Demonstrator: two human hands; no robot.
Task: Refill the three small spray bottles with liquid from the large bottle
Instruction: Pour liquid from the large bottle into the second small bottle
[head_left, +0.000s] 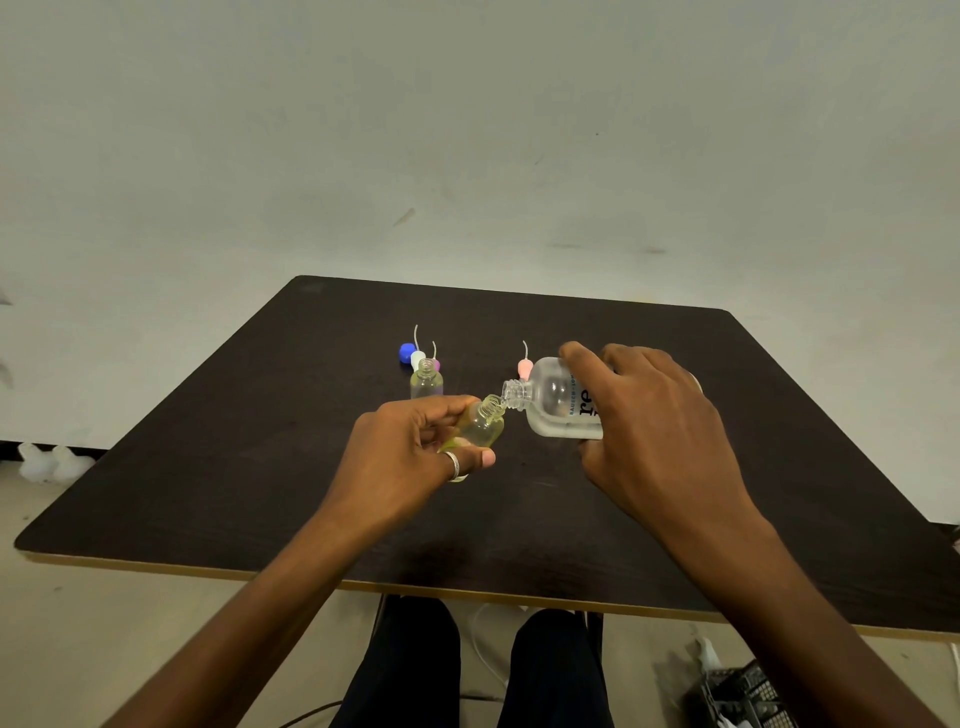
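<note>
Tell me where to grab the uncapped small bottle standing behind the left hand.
Grip the small bottle around its round body below the shoulder, from the left side. It stands upright with an open neck; spray heads crowd behind it and the left hand is in front.

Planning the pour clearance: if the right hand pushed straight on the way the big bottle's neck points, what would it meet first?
The right hand tips the large bottle leftward, and its mouth is already at the mouth of the small bottle held in the left hand. That bottle comes first, though depth is uncertain.
</note>
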